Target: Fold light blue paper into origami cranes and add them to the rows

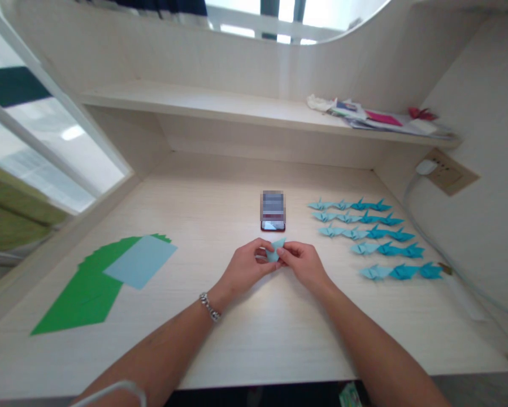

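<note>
Between my two hands, over the middle of the desk, is a small folded piece of light blue paper (272, 255). My left hand (249, 263), with a chain bracelet at the wrist, pinches its left side. Thumb and fingers of my right hand (302, 261) close on its right edge. Just beyond my fingers lies a phone (273, 211) with a lit, blurred screen. To the right, folded paper cranes (370, 232) in light and darker blue stand in several rows.
Green paper sheets (79, 297) lie fanned out at the left, a light blue sheet (141, 262) on top. A shelf (220, 107) crosses the back, with papers (381, 117) at its right. A white cable (423, 226) runs from the wall socket (451, 172) down the right side.
</note>
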A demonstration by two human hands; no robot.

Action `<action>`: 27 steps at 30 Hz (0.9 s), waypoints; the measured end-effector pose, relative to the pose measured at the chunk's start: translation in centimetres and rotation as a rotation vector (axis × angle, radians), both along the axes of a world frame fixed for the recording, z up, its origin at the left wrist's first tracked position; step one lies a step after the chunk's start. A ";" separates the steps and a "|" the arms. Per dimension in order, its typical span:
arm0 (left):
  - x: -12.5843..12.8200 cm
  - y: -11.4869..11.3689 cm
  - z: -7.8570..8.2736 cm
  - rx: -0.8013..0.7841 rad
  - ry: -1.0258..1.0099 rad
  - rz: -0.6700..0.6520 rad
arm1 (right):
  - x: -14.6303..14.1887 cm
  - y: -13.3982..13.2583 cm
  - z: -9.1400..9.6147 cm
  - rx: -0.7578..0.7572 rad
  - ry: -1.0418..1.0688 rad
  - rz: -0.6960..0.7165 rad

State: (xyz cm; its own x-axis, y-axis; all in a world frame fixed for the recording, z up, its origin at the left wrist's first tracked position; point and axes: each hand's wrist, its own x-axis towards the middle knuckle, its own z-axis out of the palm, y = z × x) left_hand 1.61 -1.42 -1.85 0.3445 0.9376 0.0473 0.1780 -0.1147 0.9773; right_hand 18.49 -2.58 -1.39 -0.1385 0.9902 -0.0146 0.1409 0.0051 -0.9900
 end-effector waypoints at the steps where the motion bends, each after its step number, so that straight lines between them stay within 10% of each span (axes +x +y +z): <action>1: -0.1 0.2 -0.1 -0.045 -0.039 -0.013 | 0.0 0.1 -0.2 -0.022 0.045 0.008; 13: -0.3 0.6 0.6 -0.305 -0.293 -0.073 | 0.1 0.2 -0.5 -0.105 0.195 -0.004; 27: 0.2 0.0 0.0 -0.101 -0.224 -0.032 | -0.3 -0.2 -0.3 0.104 -0.135 -0.116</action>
State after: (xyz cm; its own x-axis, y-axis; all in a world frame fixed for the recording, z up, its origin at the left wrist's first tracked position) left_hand 1.79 -1.45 -1.81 0.3659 0.9301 0.0328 -0.0466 -0.0169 0.9988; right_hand 18.24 -2.81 -1.71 -0.0268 0.9966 0.0780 0.2779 0.0824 -0.9571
